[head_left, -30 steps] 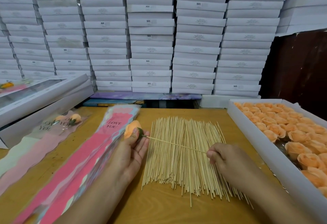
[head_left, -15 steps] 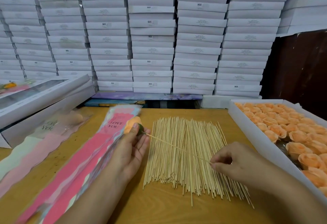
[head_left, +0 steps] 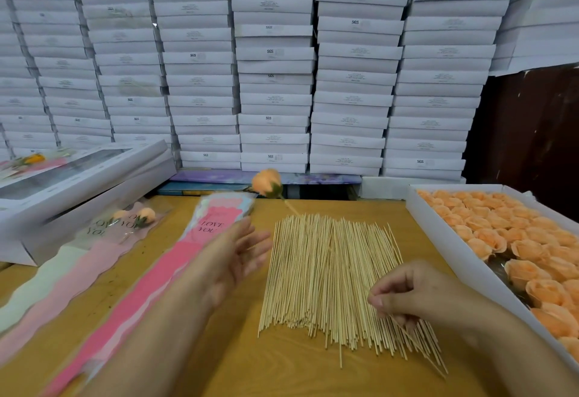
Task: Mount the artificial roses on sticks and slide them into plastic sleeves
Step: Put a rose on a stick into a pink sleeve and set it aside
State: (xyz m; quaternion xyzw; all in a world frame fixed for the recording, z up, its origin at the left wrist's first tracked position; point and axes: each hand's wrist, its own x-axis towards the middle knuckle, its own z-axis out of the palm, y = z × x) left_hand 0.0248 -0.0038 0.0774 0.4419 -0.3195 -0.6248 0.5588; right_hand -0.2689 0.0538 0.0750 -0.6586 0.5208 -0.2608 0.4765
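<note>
Stacked white boxes behind wooden table.

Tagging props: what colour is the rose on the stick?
Peach-orange with a green base, on the mounted rose; head view, slightly motion-blurred.

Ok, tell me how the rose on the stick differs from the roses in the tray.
The rose on the stick is mounted and held up above the table's far edge; the tray roses are loose, with no sticks showing. It is alone; they lie packed in rows. The right hand pinches its stick; nothing touches them. Both are orange.
</note>
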